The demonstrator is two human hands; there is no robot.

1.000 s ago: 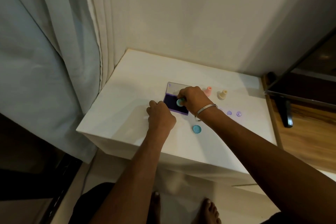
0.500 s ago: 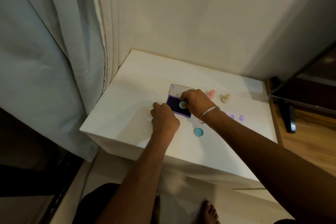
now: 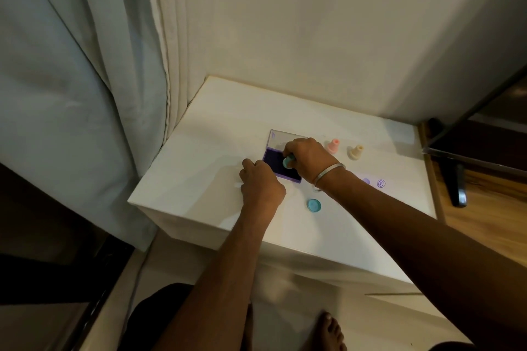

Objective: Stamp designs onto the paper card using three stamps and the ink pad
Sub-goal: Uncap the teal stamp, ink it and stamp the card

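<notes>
1. Stamp work sits at the inking step, as we judge it: the teal stamp (image 3: 288, 162) is pinched in the fingers (image 3: 293, 155) of our right hand (image 3: 309, 161), its face down on the dark purple ink pad (image 3: 278, 165).
2. Our right-hand fingers are closed narrowly around the stamp's handle; only its teal end shows past the knuckles, so we cannot tell how firmly it presses.
3. Our left hand (image 3: 261, 184) rests curled on the worktop (image 3: 216, 151), touching the pad's near-left edge and apparently steadying it. Whether it grips anything we cannot tell.
4. The pad's clear lid (image 3: 281, 138) lies open on the far side, towards the wall.
5. A pink stamp (image 3: 333, 146) and a cream stamp (image 3: 356, 152) stand upright just right of the pad, well clear of both hands.
6. A teal cap (image 3: 314, 205) lies flat on the worktop nearer to us, just in front of our right wrist.
7. The paper card (image 3: 373, 184) lies to the right of the pad, beyond our right forearm, already carrying two purple prints (image 3: 381, 183).
8. The coming move turns on this: the card lies to the right of the stamp-holding fingers, so our right hand is the nearer one. The stamp's long axis should stay upright as it lifts and crosses rightward, landing on a bare patch beside the existing prints.
</notes>
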